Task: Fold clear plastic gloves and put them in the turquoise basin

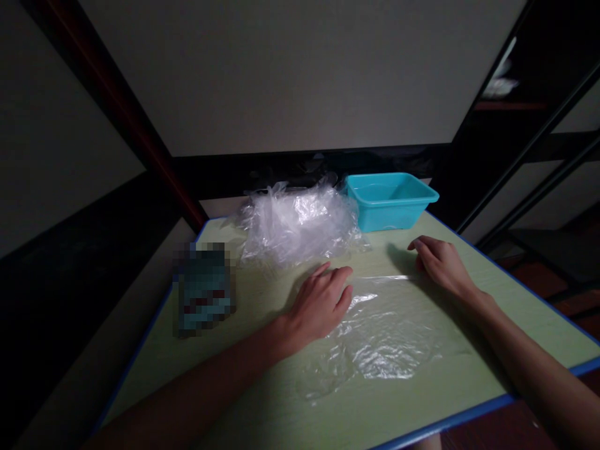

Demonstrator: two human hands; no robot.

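Observation:
A clear plastic bag lies flat on the pale green table in front of me. My left hand rests palm down on the bag's left upper corner, fingers stretched out. My right hand presses on the bag's right upper corner, fingers lying flat and slightly curled. Neither hand holds anything.
A heap of crumpled clear plastic bags sits at the table's far middle. A turquoise plastic tub stands at the far right corner. A blurred-out object lies at the left. The table has a blue edge; dark metal frames stand around it.

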